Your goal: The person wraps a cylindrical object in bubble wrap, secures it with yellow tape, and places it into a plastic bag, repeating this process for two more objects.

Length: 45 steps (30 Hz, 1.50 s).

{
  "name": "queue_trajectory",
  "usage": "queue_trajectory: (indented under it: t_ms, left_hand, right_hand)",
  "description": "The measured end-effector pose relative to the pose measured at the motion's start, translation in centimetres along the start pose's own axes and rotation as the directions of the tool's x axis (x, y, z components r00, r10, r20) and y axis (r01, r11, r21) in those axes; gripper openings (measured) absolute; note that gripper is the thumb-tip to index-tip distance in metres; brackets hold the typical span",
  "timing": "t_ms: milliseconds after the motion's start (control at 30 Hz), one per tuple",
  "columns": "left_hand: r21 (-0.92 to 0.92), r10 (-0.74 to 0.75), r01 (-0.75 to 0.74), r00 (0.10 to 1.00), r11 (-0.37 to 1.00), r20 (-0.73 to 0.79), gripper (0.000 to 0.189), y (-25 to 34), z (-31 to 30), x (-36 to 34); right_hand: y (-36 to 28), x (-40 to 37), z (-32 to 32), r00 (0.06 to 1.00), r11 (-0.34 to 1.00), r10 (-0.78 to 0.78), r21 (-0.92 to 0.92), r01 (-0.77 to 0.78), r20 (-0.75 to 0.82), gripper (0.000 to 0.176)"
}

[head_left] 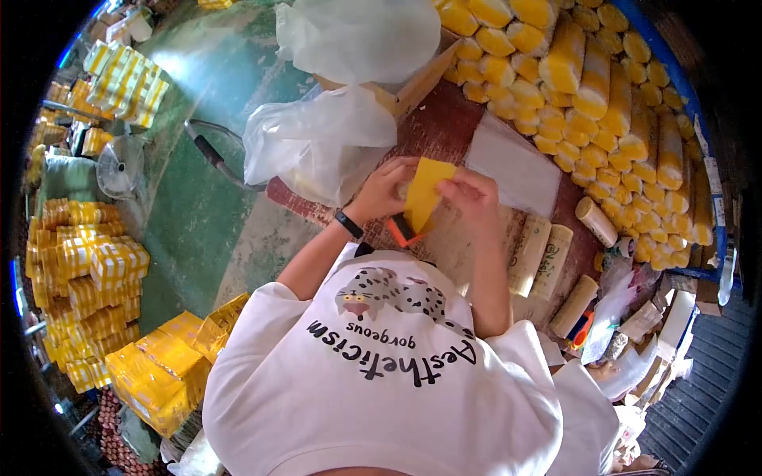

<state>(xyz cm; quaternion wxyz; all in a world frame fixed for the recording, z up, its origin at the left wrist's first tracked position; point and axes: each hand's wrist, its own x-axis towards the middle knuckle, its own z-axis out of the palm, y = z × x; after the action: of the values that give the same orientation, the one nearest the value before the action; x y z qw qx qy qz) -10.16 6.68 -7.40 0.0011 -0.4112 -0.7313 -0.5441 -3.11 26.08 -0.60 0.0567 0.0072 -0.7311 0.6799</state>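
Two hands: the left hand [387, 189] and the right hand [474, 192] meet over the desk [449, 123], one at each side of the yellow sheet [429, 190].
Left grip: narrow, its fingertips at the upper left of the yellow sheet.
Right grip: narrow, thumb and fingers pinching the sheet's upper right edge.
Yellow sheet: raised between the hands, its lower end just above the orange-and-black tool [403, 230]; whether they touch, I cannot tell.
Desk edge: worn red, running out on the left beneath the clear plastic bags [321, 143], with the green floor [186, 238] beyond it.
Far side: the cardboard box [422, 79] stands close behind the bags and bounds the room ahead of the left hand.
Right side: the white panel [514, 170] lies flat just beyond the right hand; two pale rolls [529, 255] lie side by side nearer the body.
Outer right: stacked yellow bundles [611, 119] wall off the desk along a blue frame [703, 135].
Left floor: yellow-taped cartons [159, 373] sit near the person's left elbow.
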Motion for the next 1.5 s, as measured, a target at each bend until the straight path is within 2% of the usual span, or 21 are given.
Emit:
queue_trajectory:
  t_ms: [67,167,267,367,467,567,667,767,867,967,1067,1267,1367,1467,1500]
  left_hand:
    - [-0.022,0.021,-0.021,1.0,1.0,-0.001,0.043,0.5,-0.4,0.1]
    - [0.001,-0.008,0.008,1.0,1.0,0.003,0.044,-0.7,0.1,-0.6]
    - [-0.006,0.007,-0.007,1.0,1.0,-0.006,0.044,-0.5,0.2,-0.7]
    - [-0.02,-0.017,0.017,1.0,1.0,-0.02,0.043,-0.9,0.4,-1.2]
    - [0.022,0.007,-0.006,0.999,1.0,-0.045,0.043,-1.1,0.8,-1.4]
    - [0.082,-0.01,0.016,0.998,0.997,-0.066,0.042,-0.3,0.6,-1.5]
    - [0.093,0.03,-0.023,0.996,0.995,-0.083,0.041,-0.2,0.5,-1.3]
    - [0.096,0.039,-0.033,0.997,0.995,-0.068,0.041,-0.4,0.6,-1.6]
    - [0.046,0.02,-0.017,0.998,0.999,-0.061,0.042,-0.1,0.5,-1.4]
    - [0.039,0.006,-0.004,0.998,0.999,-0.059,0.043,0.0,0.5,-1.3]
    - [0.004,-0.014,0.015,0.998,1.0,-0.067,0.043,0.1,0.5,-1.3]
    - [0.058,0.036,-0.032,0.998,0.998,-0.061,0.039,-1.0,1.0,-1.9]
    - [-0.01,-0.08,0.079,0.993,0.997,-0.091,0.039,-0.5,1.1,-2.0]
    - [-0.085,-0.122,0.109,0.98,0.99,-0.159,0.049,-0.6,1.4,-1.9]
    - [-0.019,-0.095,0.093,0.988,0.995,-0.126,0.053,-0.5,1.3,-1.8]
  right_hand:
    - [-0.4,0.4,-0.1,0.999,1.0,-0.011,-0.005,0.011,-0.041,0.015]
    - [-0.2,0.8,-0.3,1.0,1.0,0.011,-0.003,-0.011,0.016,0.01]
    - [-0.2,1.0,-0.3,0.986,0.983,0.159,-0.081,-0.163,-0.051,0.011]
    - [0.3,1.2,0.4,0.972,0.982,0.188,-0.003,-0.19,-0.142,0.014]
    - [3.1,1.5,0.5,0.984,0.99,0.137,0.053,-0.132,-0.116,0.016]
    - [3.4,1.9,1.1,0.989,0.997,-0.026,0.063,0.036,-0.145,0.016]
    - [3.8,2.1,1.4,0.982,1.0,-0.025,0.015,0.028,-0.189,0.018]
    - [4.9,2.6,0.8,0.973,0.96,-0.131,-0.269,0.076,-0.19,0.022]
    - [5.6,2.6,1.7,0.954,0.992,0.043,-0.103,-0.077,-0.296,0.025]
    - [6.7,2.5,1.6,0.953,0.976,-0.012,-0.209,-0.054,-0.302,0.017]
    - [4.8,2.4,2.2,0.933,0.972,0.136,-0.135,-0.19,-0.332,0.02]
    - [4.4,2.3,3.1,0.887,0.922,0.198,-0.228,-0.313,-0.417,0.027]
    - [6.0,2.1,3.3,0.883,0.935,0.194,-0.192,-0.299,-0.428,0.026]
    - [6.0,2.2,2.4,0.887,0.886,0.296,-0.244,-0.394,-0.354,0.032]
    - [6.0,2.2,2.2,0.874,0.865,0.359,-0.235,-0.444,-0.328,0.032]
